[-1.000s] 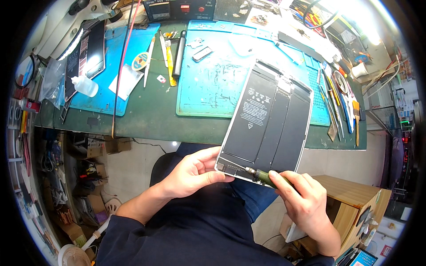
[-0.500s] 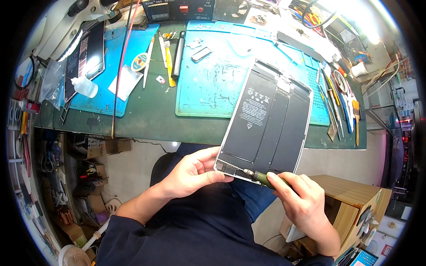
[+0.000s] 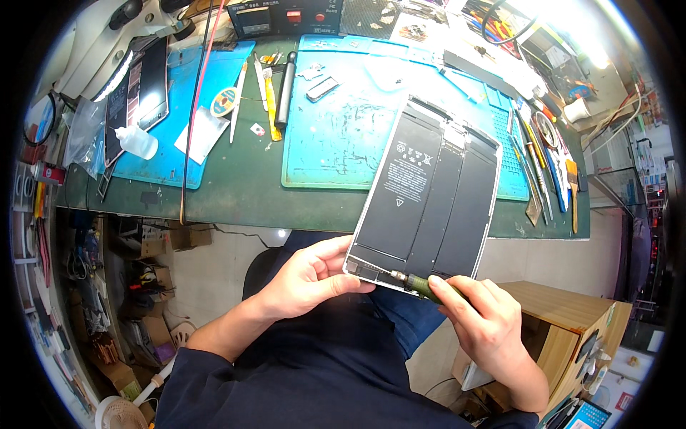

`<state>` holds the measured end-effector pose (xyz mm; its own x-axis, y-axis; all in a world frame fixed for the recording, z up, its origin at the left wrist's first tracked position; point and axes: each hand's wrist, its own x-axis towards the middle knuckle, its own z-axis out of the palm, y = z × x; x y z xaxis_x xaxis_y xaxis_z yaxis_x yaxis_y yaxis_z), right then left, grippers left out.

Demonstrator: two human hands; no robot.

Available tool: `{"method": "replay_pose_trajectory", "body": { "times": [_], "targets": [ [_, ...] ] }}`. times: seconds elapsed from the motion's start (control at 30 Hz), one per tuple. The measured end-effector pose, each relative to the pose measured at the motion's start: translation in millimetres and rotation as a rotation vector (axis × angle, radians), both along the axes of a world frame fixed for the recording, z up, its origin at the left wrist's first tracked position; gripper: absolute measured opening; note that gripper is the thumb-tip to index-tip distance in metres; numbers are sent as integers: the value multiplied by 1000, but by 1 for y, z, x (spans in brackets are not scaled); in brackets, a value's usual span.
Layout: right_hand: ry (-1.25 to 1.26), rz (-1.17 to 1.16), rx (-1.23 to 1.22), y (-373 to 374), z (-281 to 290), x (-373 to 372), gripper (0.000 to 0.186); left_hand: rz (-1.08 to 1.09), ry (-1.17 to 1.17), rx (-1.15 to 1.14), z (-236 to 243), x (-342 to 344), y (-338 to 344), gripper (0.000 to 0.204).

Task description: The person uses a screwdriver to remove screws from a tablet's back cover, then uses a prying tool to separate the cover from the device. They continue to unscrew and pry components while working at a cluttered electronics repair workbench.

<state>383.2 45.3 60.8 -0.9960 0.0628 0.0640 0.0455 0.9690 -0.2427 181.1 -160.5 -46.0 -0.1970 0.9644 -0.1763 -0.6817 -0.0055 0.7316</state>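
Observation:
An opened tablet (image 3: 421, 193) with its dark battery cells showing is tilted over the near edge of the bench. My left hand (image 3: 311, 277) grips its lower left corner, thumb on the near edge and fingers partly hidden beneath. My right hand (image 3: 486, 318) is closed round the green handle of a screwdriver (image 3: 424, 286). The thin metal shaft points left along the tablet's near edge, its tip near the lower left corner by my left thumb. Whether the tip touches a screw is too small to tell.
Blue repair mats (image 3: 336, 157) lie on the green bench (image 3: 243, 193). Tweezers, a brush (image 3: 572, 186) and other tools lie at the right. A white squeeze bottle (image 3: 136, 141) and another opened tablet (image 3: 147, 86) are at the left. A wooden cabinet (image 3: 557, 304) stands at the lower right.
The tablet and both hands hold nearly the same place. The screwdriver's tip has shifted very slightly left.

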Motion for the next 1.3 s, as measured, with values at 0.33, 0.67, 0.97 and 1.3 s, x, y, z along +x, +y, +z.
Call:
{"method": "replay_pose_trajectory", "body": {
  "times": [0.33, 0.67, 0.97, 1.3],
  "targets": [
    [-5, 24, 10, 0, -1, 0, 58, -8, -3, -7, 0, 0, 0, 63],
    [34, -5, -139, 6, 6, 2, 55, 7, -4, 0, 0, 1, 0, 63],
    [140, -270, -65, 25, 18, 55, 59, -36, -102, 25, -10, -5, 1, 69],
    [145, -359, -12, 15, 10, 113, 59, -267, -312, -68, -4, -13, 36, 64]
  ]
}}
